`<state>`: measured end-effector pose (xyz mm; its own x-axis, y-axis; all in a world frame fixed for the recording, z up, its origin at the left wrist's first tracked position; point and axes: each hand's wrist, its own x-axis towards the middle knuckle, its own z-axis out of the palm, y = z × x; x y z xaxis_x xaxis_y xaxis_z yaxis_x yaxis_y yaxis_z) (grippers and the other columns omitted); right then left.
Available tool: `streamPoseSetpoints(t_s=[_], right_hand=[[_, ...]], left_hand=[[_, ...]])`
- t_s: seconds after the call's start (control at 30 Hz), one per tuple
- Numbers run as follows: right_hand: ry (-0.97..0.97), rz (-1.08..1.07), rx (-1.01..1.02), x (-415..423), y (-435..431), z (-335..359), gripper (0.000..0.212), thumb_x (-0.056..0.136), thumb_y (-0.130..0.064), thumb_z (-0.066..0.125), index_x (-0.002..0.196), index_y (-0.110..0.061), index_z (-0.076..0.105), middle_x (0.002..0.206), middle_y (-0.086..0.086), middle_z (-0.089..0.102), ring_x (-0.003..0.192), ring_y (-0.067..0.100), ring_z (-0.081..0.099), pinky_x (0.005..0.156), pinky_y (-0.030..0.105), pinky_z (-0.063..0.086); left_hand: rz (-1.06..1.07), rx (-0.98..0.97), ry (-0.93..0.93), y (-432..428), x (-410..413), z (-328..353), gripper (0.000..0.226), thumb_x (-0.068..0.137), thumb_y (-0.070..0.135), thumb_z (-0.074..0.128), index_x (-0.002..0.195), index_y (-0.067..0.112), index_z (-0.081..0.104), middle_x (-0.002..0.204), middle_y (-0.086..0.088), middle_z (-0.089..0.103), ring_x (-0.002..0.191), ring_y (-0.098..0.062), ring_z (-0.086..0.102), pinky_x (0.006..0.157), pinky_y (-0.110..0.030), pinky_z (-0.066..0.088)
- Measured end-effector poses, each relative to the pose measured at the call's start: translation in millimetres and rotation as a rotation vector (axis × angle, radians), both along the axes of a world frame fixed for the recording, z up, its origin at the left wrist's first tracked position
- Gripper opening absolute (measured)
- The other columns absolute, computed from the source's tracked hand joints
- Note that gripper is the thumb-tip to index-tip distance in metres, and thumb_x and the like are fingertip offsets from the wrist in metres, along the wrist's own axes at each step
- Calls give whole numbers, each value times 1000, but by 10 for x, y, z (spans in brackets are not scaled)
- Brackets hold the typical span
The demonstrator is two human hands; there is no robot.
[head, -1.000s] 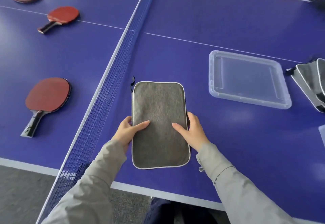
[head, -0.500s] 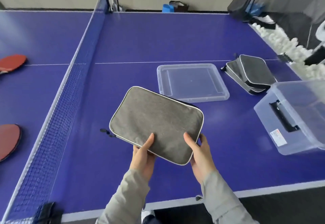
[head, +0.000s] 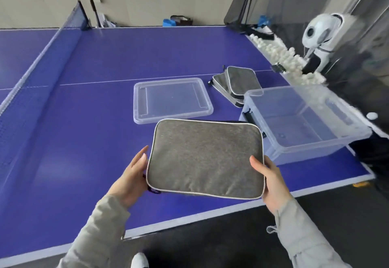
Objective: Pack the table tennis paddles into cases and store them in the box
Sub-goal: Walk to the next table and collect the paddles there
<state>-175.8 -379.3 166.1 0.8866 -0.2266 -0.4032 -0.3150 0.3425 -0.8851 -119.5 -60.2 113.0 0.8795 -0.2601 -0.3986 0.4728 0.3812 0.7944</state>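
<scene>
A grey fabric paddle case (head: pixel 206 156) with pale piping hangs flat above the blue table (head: pixel 84 141), held between both hands. My left hand (head: pixel 131 178) grips its left edge, thumb up along the side and fingers underneath. My right hand (head: pixel 268 180) grips the right edge, thumb on top. The clear plastic box (head: pixel 303 120) stands open just right of the case, with nothing seen inside. Two more grey cases (head: pixel 235 84) lie stacked behind the box. No paddles are in view.
The box's clear lid (head: pixel 171 99) lies flat beyond the held case. The net (head: pixel 40 57) crosses the table at the left. A pile of white balls (head: pixel 284 57) and a white ball machine (head: pixel 322 38) sit past the table's right edge.
The case has been lifted off the table, turned sideways and carried right toward the box. My view swung right; the paddles at the left have left the frame.
</scene>
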Motion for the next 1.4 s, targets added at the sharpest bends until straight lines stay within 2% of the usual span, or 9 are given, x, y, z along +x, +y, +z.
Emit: streamPoseSetpoints(t_s=[0.13,0.27,0.37,0.63,0.8,1.07,1.23,1.33,1.4], right_hand=[[-3,-14,-80,-176,-659,119,31,66,-39,72,94,-26,71,101,-2,73,92,19,70,64,27,56],[2,2,-177,-172,-1219,265,42,62,-53,72,98,-32,69,102,-9,72,90,9,69,67,26,53],[-9,-1,-234,-92,-1565,349,51,59,-58,73,101,-29,68,103,-7,72,95,10,68,74,29,53],[-44,-86,-269,388,-2480,375,48,67,-52,70,106,-24,66,102,-6,73,94,10,69,78,30,52],[8,-100,-304,923,-3124,356,34,77,-45,68,102,-22,67,100,-4,74,92,10,70,81,32,53],[17,-88,-445,1670,-3945,152,31,79,-45,71,103,-25,67,106,-1,72,98,15,68,87,35,54],[115,99,-506,1974,-4215,-69,48,72,-43,76,115,-27,61,113,-1,67,103,17,65,97,42,50],[230,275,-516,2153,-4287,-291,59,65,-41,82,116,-23,57,115,-2,65,103,18,64,98,41,49],[266,336,-528,2273,-4294,-476,58,65,-34,84,111,-20,51,112,-5,64,104,17,62,97,38,48]], left_hand=[[-64,109,-88,-727,-53,154,65,67,20,81,126,29,55,113,-3,69,95,-22,69,72,-35,55],[-40,106,-130,-1277,-111,228,64,69,20,80,127,29,55,122,-1,65,104,-23,67,76,-36,56],[-6,133,-148,-1614,4,371,61,65,23,80,122,31,60,122,-2,63,97,-21,69,70,-35,56],[-1,195,-245,-2616,591,585,65,60,25,82,120,33,59,118,-2,62,87,-25,70,59,-33,54],[-7,124,-172,-3286,1033,456,94,64,9,83,139,41,37,125,4,57,102,-30,66,73,-39,52],[-13,106,-65,-4134,1547,198,84,71,-9,72,139,28,41,125,2,57,108,-26,63,80,-37,52],[51,216,-2,-4397,1704,-8,87,70,-12,73,140,26,39,130,-4,52,114,-24,56,93,-41,50],[92,327,30,-4514,1739,-177,87,66,-9,77,138,24,42,125,0,56,104,-18,60,79,-28,51],[107,416,63,-4599,1757,-305,87,63,-6,81,136,22,43,119,1,59,103,-20,60,80,-28,48]])
